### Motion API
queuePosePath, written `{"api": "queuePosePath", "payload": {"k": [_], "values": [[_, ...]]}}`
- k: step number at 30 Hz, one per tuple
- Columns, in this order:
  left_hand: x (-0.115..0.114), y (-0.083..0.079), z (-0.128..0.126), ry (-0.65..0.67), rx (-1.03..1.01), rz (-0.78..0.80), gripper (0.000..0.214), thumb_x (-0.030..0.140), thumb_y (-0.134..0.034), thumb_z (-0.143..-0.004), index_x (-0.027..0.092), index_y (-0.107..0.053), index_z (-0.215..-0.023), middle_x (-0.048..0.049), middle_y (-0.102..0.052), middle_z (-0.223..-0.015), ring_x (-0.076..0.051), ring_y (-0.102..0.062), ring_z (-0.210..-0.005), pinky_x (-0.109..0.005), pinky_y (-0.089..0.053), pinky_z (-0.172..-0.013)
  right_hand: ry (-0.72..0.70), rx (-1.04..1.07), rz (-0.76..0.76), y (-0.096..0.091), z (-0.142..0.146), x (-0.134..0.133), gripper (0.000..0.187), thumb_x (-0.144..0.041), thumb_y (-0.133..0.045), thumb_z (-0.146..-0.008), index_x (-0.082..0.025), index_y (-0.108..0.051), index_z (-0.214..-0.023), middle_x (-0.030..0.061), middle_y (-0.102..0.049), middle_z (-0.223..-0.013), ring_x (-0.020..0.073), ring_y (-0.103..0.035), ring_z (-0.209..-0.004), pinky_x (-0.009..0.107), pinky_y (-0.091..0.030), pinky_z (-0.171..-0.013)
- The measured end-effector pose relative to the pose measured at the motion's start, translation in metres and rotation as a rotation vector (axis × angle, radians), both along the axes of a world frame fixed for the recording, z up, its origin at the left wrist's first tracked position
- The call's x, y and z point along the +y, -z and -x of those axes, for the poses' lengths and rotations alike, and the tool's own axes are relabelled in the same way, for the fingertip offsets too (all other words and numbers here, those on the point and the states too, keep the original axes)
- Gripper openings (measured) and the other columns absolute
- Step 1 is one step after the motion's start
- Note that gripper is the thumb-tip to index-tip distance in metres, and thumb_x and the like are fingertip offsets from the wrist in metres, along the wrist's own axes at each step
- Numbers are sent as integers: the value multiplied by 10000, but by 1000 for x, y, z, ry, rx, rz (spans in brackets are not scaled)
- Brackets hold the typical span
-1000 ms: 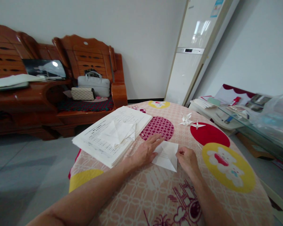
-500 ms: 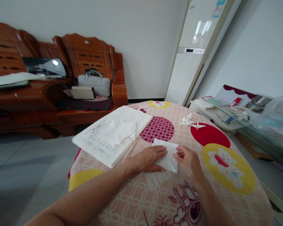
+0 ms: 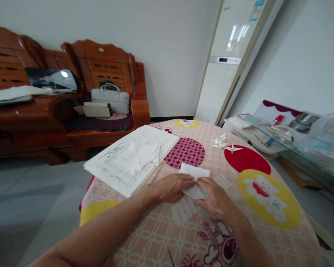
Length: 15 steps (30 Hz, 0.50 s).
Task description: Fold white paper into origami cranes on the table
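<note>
A white, partly folded sheet of paper (image 3: 196, 170) lies on the patterned tablecloth in front of me. My left hand (image 3: 174, 186) rests on its left part, fingers stretched forward and pressing down. From the other side my right hand (image 3: 215, 196) holds the paper's right part turned inward, its index finger and thumb set apart along the folded flap. Both hands' fingertips meet near the middle of the sheet and hide part of the fold. Beyond them, to the right, stand two folded paper cranes (image 3: 220, 142).
Left of my hands lies a stack of printed sheets (image 3: 108, 167) with a folded white paper (image 3: 137, 155) on top. The round table's tablecloth (image 3: 156, 230) reaches toward me. A glass shelf (image 3: 295, 148) with a plastic bag stands at right; a wooden chair (image 3: 140, 107) is behind.
My right hand has moved left and down across the sheet, bringing the paper's right side inward. The left hand's fingers have drawn in slightly, and its thumb is more tucked.
</note>
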<state>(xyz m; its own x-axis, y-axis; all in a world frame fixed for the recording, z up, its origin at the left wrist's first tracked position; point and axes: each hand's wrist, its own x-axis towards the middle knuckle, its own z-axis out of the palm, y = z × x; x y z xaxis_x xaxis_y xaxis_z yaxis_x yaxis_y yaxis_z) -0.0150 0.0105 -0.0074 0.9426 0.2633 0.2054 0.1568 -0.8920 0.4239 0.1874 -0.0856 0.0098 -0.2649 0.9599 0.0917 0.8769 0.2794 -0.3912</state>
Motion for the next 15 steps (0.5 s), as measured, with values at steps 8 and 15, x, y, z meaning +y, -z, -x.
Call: {"api": "queuePosePath", "payload": {"k": [8,15], "values": [[16,1,10,-65,-111,149,306,166,-512,-890,193,-674,-1149,-109,-664,-1216,-207,-602,-1160,-331,-441,-1017,7,31,-11,5,-3,3,376,-29,-498,-697,-189,-690,-978,102,-683,-1106,236,-611,-1044,324,-463,-910],[11,-21,15,-75,-119,331,236,283,-542,-895,188,-729,-1001,-98,-727,-1015,-201,-662,-943,-252,-469,-843,32,269,-1,0,-8,1,270,-95,-499,-765,-178,-746,-833,100,-726,-1070,242,-648,-1002,321,-466,-901]]}}
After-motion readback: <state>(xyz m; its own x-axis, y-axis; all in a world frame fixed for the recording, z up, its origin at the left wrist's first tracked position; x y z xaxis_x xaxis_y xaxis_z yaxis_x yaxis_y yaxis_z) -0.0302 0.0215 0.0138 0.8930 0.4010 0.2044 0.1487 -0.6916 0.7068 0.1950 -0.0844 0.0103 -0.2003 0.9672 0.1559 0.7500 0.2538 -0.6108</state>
